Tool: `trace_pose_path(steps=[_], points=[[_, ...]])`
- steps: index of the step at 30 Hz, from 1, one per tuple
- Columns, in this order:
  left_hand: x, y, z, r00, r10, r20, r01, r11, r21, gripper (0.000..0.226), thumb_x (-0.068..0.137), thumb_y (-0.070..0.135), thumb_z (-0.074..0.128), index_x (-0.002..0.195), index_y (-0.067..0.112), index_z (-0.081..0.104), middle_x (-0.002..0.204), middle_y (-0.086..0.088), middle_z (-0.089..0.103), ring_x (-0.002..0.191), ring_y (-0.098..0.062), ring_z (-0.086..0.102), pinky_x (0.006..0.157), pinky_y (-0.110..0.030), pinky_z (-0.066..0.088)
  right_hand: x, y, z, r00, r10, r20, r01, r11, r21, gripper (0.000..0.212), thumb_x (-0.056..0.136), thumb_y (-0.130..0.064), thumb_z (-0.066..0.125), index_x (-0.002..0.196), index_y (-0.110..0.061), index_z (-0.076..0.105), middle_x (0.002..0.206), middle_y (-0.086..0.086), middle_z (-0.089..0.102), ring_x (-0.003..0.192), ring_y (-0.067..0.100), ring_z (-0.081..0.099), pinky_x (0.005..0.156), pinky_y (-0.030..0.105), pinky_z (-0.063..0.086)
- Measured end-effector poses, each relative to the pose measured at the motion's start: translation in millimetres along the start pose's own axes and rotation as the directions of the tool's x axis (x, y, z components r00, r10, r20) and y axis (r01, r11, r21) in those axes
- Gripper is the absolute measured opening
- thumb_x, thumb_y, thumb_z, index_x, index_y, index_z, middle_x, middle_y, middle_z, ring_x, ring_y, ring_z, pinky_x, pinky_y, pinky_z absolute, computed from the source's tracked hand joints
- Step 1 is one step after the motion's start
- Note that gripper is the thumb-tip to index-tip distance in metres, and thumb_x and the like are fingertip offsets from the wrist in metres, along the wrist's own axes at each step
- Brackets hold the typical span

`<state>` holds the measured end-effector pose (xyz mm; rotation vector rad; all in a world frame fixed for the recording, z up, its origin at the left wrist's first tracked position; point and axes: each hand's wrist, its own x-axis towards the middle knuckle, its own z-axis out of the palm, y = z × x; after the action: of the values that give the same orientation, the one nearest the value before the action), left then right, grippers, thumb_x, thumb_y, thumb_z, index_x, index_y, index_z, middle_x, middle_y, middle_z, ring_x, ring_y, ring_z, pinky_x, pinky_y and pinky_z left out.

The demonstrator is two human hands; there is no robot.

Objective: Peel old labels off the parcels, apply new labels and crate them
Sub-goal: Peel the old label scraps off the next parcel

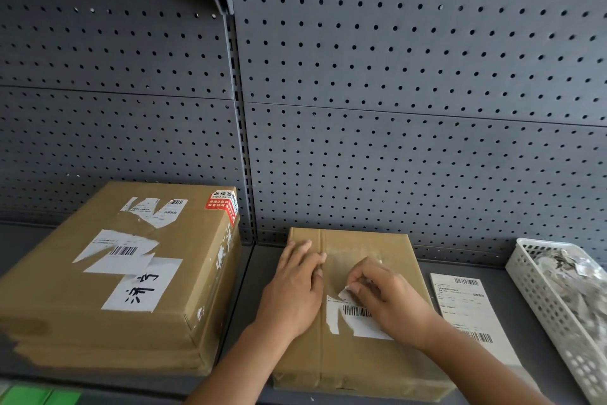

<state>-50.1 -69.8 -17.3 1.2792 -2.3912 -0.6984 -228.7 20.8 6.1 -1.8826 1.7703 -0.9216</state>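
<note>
A flat brown parcel (358, 365) lies on the grey shelf in front of me. A torn white barcode label (356, 317) sticks to its top. My left hand (295, 286) rests flat on the parcel's left half, fingers straight. My right hand (384, 293) pinches a lifted corner of that label between thumb and fingertips. A fresh white shipping label (466, 309) lies flat on the shelf just right of the parcel.
A bigger cardboard box (108, 276) with torn labels and a red sticker stands at the left. A white perforated basket (558, 309) holding paper scraps sits at the far right. Grey pegboard (394, 92) backs the shelf. Something green (39, 396) shows at the bottom left.
</note>
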Motion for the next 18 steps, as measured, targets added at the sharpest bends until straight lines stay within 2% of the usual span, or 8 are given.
trace_pose_path(steps=[4, 7, 10, 13, 16, 18], points=[[0.0, -0.5, -0.4, 1.000, -0.012, 0.004, 0.012, 1.000, 0.006, 0.034, 0.108, 0.037, 0.030, 0.138, 0.042, 0.046, 0.163, 0.025, 0.012, 0.150, 0.004, -0.012, 0.110, -0.043, 0.042, -17.0, -7.3, -7.4, 0.993, 0.120, 0.015, -0.121, 0.984, 0.128, 0.014, 0.098, -0.018, 0.056, 0.089, -0.026, 0.060, 0.073, -0.004, 0.062, 0.060, 0.006, 0.048, 0.057, 0.019, 0.041], [0.3, -0.8, -0.2, 1.000, -0.010, 0.003, 0.010, 1.000, -0.001, 0.035, 0.108, 0.036, 0.031, 0.139, 0.042, 0.046, 0.163, 0.025, 0.013, 0.149, 0.005, -0.011, 0.111, -0.043, 0.041, -26.8, -11.3, -11.8, 0.982, 0.189, 0.011, -0.186, 0.953, 0.241, 0.014, 0.099, -0.014, 0.055, 0.089, -0.022, 0.062, 0.071, 0.006, 0.064, 0.061, 0.007, 0.054, 0.059, 0.021, 0.045], [-0.6, -0.5, -0.1, 1.000, -0.010, 0.001, 0.010, 1.000, -0.003, 0.036, 0.108, 0.036, 0.031, 0.139, 0.042, 0.046, 0.162, 0.025, 0.013, 0.150, 0.005, -0.011, 0.110, -0.042, 0.041, -34.1, -14.1, -13.0, 0.977, 0.213, -0.005, -0.199, 0.921, 0.334, 0.016, 0.099, -0.011, 0.053, 0.090, -0.019, 0.062, 0.069, 0.005, 0.065, 0.062, 0.009, 0.054, 0.059, 0.025, 0.045], [-0.1, -0.4, 0.3, 1.000, -0.007, -0.001, 0.007, 1.000, -0.004, 0.035, 0.108, 0.036, 0.031, 0.139, 0.041, 0.047, 0.162, 0.025, 0.014, 0.150, 0.005, -0.010, 0.109, -0.040, 0.041, -38.2, -11.2, -13.6, 0.969, 0.246, -0.027, -0.220, 0.905, 0.363, 0.022, 0.101, -0.012, 0.050, 0.086, -0.025, 0.060, 0.074, 0.008, 0.069, 0.060, 0.022, 0.049, 0.060, 0.032, 0.042], [0.7, -0.2, 0.1, 1.000, -0.005, 0.001, 0.005, 1.000, 0.000, 0.036, 0.108, 0.036, 0.030, 0.139, 0.041, 0.046, 0.163, 0.025, 0.014, 0.150, 0.004, -0.009, 0.108, -0.037, 0.040, -39.2, -9.5, -14.2, 0.960, 0.277, -0.026, -0.240, 0.871, 0.430, 0.022, 0.101, -0.011, 0.047, 0.085, -0.022, 0.055, 0.084, 0.016, 0.071, 0.066, 0.042, 0.056, 0.062, 0.039, 0.046], [1.0, -0.4, 0.5, 1.000, -0.004, 0.000, 0.004, 1.000, 0.002, 0.036, 0.108, 0.036, 0.030, 0.140, 0.042, 0.046, 0.163, 0.025, 0.014, 0.150, 0.004, -0.009, 0.108, -0.037, 0.040, -39.6, -9.2, -15.0, 0.952, 0.303, -0.034, -0.253, 0.848, 0.466, 0.022, 0.101, -0.007, 0.045, 0.084, -0.017, 0.054, 0.079, 0.016, 0.069, 0.062, 0.040, 0.058, 0.060, 0.039, 0.046]])
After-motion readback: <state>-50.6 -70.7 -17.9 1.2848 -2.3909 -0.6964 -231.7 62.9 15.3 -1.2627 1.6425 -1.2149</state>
